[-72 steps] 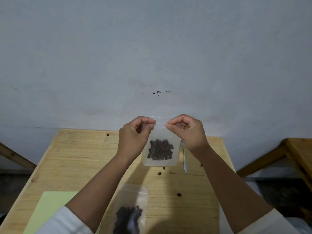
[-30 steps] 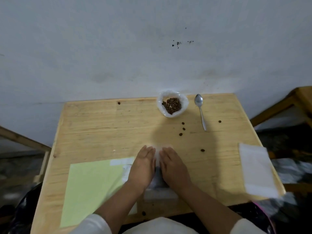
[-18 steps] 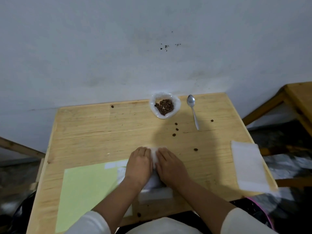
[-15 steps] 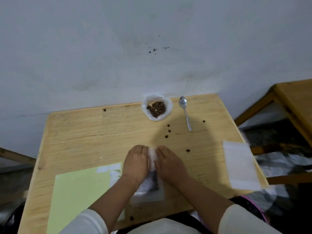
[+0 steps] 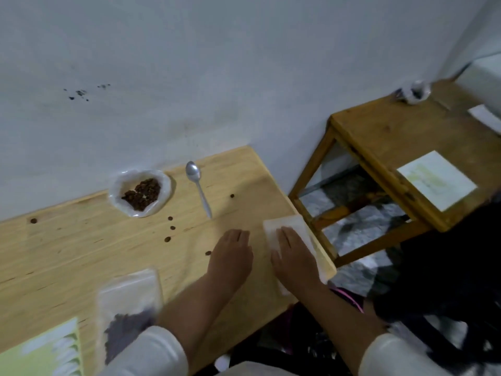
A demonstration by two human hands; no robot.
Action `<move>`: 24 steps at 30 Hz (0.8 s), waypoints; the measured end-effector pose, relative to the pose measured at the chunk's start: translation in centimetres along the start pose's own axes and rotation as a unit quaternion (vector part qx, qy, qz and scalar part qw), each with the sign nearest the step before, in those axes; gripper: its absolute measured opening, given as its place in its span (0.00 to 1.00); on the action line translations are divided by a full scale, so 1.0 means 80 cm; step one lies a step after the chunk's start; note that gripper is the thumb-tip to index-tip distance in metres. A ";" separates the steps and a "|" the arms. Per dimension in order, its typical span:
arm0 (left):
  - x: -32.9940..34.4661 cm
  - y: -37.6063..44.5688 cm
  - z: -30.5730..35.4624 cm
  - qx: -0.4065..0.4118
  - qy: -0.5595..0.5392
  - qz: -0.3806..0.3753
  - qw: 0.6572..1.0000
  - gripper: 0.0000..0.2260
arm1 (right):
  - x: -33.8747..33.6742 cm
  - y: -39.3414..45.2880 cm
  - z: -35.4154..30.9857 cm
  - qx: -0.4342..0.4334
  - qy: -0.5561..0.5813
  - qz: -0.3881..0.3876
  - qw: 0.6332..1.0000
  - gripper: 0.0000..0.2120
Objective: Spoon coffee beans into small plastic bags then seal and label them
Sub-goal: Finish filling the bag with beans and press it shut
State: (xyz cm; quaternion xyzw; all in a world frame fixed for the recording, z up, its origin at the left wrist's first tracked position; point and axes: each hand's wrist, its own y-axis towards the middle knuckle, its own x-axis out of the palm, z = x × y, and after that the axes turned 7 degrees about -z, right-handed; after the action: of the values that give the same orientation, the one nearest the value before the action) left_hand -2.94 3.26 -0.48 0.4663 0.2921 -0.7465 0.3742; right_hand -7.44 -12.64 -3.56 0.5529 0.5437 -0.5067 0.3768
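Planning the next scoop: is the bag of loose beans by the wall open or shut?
Open: the bean bag has its rim spread wide, with the beans exposed on top.

Table (image 5: 81, 253): pale bare wood, matt, grain visible. Spoon (image 5: 199, 185): shiny metal. Bean bag (image 5: 139, 192): thin crinkled clear plastic, glossy. Empty bags (image 5: 291, 226): frosted smooth plastic. Wall (image 5: 217, 63): matt paint, scuffed.

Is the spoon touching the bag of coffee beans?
Apart. The head view shows the spoon lying on the table to the right of the open bag of coffee beans, with a strip of bare wood between them.
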 end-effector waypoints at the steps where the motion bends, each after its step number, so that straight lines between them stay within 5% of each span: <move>1: 0.011 0.007 0.007 0.008 -0.002 -0.008 1.000 0.14 | 0.009 -0.003 0.011 0.003 -0.006 -0.014 1.000 0.27; 9: 0.065 0.069 0.023 -0.022 -0.017 -0.061 0.998 0.25 | 0.022 -0.014 0.031 0.003 0.052 -0.004 0.999 0.25; 18: 0.058 0.080 0.035 -0.028 -0.119 0.041 0.992 0.13 | 0.018 -0.012 0.039 -0.001 0.065 -0.003 0.998 0.26; 24: 0.048 0.078 0.047 -0.084 -0.199 0.044 0.976 0.04 | 0.000 -0.010 0.042 0.000 0.134 0.029 0.991 0.25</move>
State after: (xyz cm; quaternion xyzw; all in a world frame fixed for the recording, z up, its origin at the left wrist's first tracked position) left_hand -0.64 -4.22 -3.07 0.2879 0.2530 -0.7800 0.4947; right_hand -8.73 -15.76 -4.16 0.6315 0.5728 -0.4171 0.3149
